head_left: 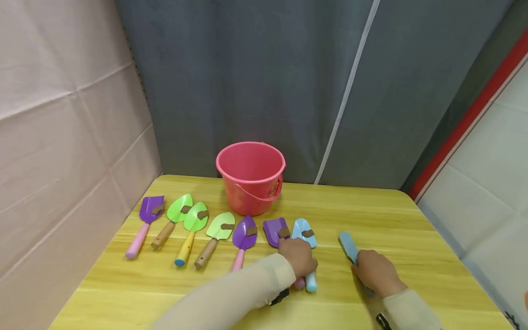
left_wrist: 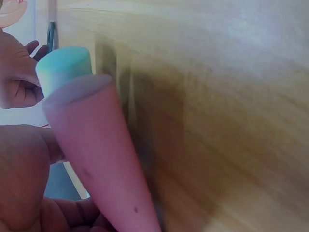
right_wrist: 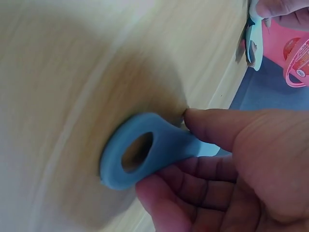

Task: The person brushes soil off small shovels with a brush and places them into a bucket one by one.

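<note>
Evidently, the right hand [head_left: 377, 273] pinches the blue brush [head_left: 349, 244] at the right of the wood-grained table [head_left: 371, 213]; the left hand [head_left: 297, 258] seems to grip the square-bladed purple shovel [head_left: 273, 231], fingers partly hidden. The blue trowel [head_left: 300, 228], just beside it, could snag during a lift.

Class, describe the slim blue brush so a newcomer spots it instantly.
On the yellow wood-grain table stands a round pink plastic bucket. Nearer and to its right, past the light-blue broad-bladed trowel, the person's right hand holds the slim blue brush. Bristles and a holed handle set it apart from that trowel.
</note>
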Demonstrator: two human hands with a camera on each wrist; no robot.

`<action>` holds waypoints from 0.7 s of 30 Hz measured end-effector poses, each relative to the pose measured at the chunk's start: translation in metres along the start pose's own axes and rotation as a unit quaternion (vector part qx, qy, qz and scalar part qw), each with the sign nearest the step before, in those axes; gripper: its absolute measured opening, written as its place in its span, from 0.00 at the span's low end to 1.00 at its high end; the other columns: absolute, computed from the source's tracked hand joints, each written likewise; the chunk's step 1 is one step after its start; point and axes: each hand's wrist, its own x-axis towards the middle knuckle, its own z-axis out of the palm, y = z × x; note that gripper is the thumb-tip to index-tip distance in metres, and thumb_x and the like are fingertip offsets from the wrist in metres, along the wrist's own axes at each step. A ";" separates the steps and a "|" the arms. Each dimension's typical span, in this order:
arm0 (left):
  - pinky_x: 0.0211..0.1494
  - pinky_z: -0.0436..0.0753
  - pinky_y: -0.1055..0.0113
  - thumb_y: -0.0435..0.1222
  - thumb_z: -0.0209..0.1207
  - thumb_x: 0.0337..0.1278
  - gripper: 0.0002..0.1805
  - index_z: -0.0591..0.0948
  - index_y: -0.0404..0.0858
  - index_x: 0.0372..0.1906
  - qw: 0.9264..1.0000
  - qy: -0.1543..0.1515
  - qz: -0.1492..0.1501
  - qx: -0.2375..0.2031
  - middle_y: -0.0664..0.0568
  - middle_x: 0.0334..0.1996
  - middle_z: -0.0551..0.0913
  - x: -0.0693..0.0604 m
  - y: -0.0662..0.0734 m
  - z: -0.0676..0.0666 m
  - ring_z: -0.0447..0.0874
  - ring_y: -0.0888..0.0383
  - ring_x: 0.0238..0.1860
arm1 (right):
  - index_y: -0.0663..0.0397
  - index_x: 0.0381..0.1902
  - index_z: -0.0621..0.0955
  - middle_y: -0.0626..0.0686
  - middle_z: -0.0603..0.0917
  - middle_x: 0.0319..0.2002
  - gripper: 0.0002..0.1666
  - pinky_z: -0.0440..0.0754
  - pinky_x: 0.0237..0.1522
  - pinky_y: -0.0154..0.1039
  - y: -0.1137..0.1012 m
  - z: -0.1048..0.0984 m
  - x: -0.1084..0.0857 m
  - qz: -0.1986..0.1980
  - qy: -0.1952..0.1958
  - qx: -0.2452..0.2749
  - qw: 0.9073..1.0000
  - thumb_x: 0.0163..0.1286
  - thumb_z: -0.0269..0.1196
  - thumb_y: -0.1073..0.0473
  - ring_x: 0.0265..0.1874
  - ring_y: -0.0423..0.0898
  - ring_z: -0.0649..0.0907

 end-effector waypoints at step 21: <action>0.23 0.73 0.62 0.54 0.63 0.52 0.20 0.79 0.44 0.18 0.998 0.057 -0.010 -0.013 0.54 0.19 0.75 0.002 -0.012 -0.001 0.71 0.58 0.23 | 0.54 0.23 0.71 0.50 0.72 0.18 0.17 0.69 0.17 0.42 0.005 0.005 -0.001 -0.004 0.013 0.003 1.000 0.66 0.66 0.58 0.15 0.46 0.72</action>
